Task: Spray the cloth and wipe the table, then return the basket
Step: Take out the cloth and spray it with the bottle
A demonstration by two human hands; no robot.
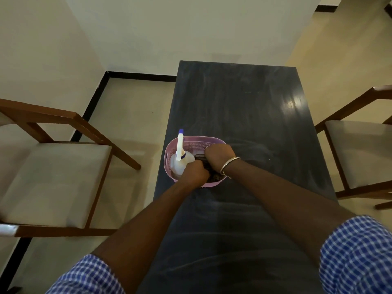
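Observation:
A pink perforated basket [197, 141] stands on the dark table [244, 107] near its left edge. Inside its left half stands a white spray bottle [182, 162] with a blue-tipped nozzle, upright. Both my hands reach into the basket's right half. My left hand [196, 171] and my right hand [219, 154] are closed on a dark cloth [212, 177], which is mostly hidden under them. A metal bangle sits on my right wrist.
A wooden chair [55, 179] with a pale seat stands left of the table, another chair [360, 149] to the right. Faint wipe streaks mark the table top. A wall with a black skirting runs behind the far end.

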